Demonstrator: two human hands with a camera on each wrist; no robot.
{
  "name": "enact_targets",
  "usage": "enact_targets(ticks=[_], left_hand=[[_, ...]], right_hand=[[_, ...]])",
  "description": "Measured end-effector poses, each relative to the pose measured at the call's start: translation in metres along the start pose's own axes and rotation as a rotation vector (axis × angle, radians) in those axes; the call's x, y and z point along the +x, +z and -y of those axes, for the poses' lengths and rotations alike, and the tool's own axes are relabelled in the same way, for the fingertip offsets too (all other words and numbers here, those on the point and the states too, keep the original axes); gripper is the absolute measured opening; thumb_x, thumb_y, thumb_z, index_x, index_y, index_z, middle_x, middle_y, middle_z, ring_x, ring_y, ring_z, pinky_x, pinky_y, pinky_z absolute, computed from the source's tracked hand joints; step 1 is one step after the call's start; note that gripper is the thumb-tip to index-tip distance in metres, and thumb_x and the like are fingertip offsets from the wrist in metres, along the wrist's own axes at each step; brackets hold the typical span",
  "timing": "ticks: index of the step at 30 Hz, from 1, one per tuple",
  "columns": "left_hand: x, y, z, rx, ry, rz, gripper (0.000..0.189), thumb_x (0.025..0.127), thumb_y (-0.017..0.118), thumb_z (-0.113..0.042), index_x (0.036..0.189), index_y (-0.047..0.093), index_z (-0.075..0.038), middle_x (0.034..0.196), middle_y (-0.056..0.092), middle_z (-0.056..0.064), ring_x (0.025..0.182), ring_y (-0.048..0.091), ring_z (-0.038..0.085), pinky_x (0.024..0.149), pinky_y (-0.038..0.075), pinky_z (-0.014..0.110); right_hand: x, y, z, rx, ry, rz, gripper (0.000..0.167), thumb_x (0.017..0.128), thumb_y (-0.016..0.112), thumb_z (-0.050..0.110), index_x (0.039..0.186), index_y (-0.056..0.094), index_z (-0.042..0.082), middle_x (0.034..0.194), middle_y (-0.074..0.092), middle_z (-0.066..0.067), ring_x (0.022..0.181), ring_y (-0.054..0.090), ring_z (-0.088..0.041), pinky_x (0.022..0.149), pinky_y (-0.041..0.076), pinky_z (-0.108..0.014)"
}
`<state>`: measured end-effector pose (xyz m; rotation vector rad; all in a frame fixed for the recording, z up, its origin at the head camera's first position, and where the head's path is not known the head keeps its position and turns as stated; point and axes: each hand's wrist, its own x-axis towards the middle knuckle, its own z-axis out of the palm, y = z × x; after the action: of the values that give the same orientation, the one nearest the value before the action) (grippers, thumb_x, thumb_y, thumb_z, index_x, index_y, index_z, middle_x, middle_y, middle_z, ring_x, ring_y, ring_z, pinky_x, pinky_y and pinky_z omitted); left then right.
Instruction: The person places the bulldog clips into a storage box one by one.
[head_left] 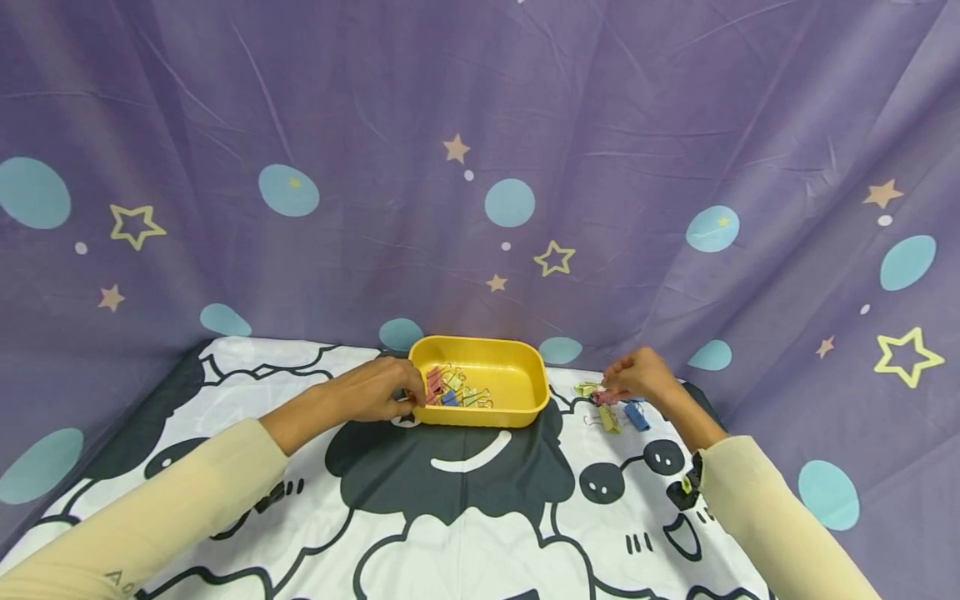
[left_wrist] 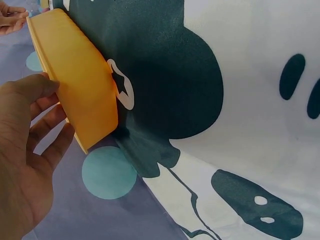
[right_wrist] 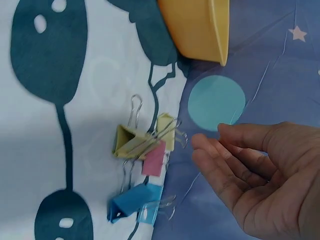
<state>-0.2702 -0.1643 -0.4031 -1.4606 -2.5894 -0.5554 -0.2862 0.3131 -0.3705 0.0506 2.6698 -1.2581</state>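
Hovering at the loose clips on the right, right hand (head_left: 637, 375) has its fingers loosely bent and bunched. Right wrist view shows nothing between the fingertips and a visible gap to the clips, so I read it as holding nothing. Nearest it: two pale yellow binder clips with wire handles (right_wrist: 131, 142) (right_wrist: 166, 132), one pink binder clip (right_wrist: 154, 160), one blue binder clip (right_wrist: 132, 201). They sit in a tight bunch on the black-and-white cartoon-print cloth (head_left: 465, 542), right of the tray. Wires cross between yellow and pink; could snag if one gets lifted. Bunching probably keeps them all within one hand's reach. Left hand (head_left: 375, 392) is at the left end of the yellow rounded rectangular tray (head_left: 487, 417), fingers bent against the rim. Can't tell if it pinches the rim or just rests there; inside fingertips partly hidden. My guess: contact there steadies the tray. More small coloured binder clips (head_left: 450, 399), pink, yellow, blue and greenish, lie piled in the tray's left half, next to that hand; exact count unclear, wires overlap. Tray sits flat at the far edge of the cloth, just short of the purple star-print curtain (head_left: 420, 108), about midway between the hands, likely so both can get to it.
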Motion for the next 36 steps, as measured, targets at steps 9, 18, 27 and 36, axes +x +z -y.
enact_targets(ticks=[9,18,27,36], left_hand=[[0.0,0.0,0.0,-0.003,-0.003,0.005,0.016,0.088,0.082,0.0,0.095,0.086,-0.013,0.093,0.08,-0.006,0.091,0.073,0.017,0.083,0.061,0.033],[0.0,-0.001,-0.001,0.0,-0.011,0.008,0.016,0.089,0.081,0.001,0.096,0.087,-0.012,0.092,0.08,-0.006,0.09,0.071,0.014,0.083,0.061,0.034],[0.0,-0.003,-0.002,-0.005,-0.011,0.005,0.015,0.09,0.081,0.001,0.096,0.087,-0.011,0.093,0.081,-0.004,0.091,0.073,0.02,0.082,0.061,0.034],[0.0,-0.002,-0.001,-0.006,-0.004,0.009,0.014,0.09,0.081,0.0,0.097,0.087,-0.012,0.093,0.08,-0.005,0.091,0.073,0.021,0.083,0.061,0.034]], right_hand=[[-0.004,-0.01,-0.018,-0.148,-0.034,-0.074,0.014,0.094,0.08,0.001,0.099,0.079,-0.012,0.078,0.082,-0.012,0.07,0.079,-0.016,0.071,0.07,-0.035],[-0.004,-0.022,-0.033,-0.324,-0.033,-0.14,0.01,0.089,0.081,0.004,0.094,0.081,-0.005,0.071,0.079,-0.007,0.064,0.075,-0.016,0.065,0.066,-0.035],[-0.009,-0.024,-0.037,-0.375,-0.003,-0.133,0.013,0.087,0.087,0.01,0.091,0.083,-0.001,0.069,0.076,-0.006,0.063,0.07,-0.018,0.06,0.06,-0.035],[-0.006,-0.02,-0.045,-0.225,0.14,-0.094,0.012,0.092,0.083,0.004,0.091,0.077,-0.006,0.067,0.079,-0.013,0.058,0.078,-0.017,0.067,0.07,-0.041]])
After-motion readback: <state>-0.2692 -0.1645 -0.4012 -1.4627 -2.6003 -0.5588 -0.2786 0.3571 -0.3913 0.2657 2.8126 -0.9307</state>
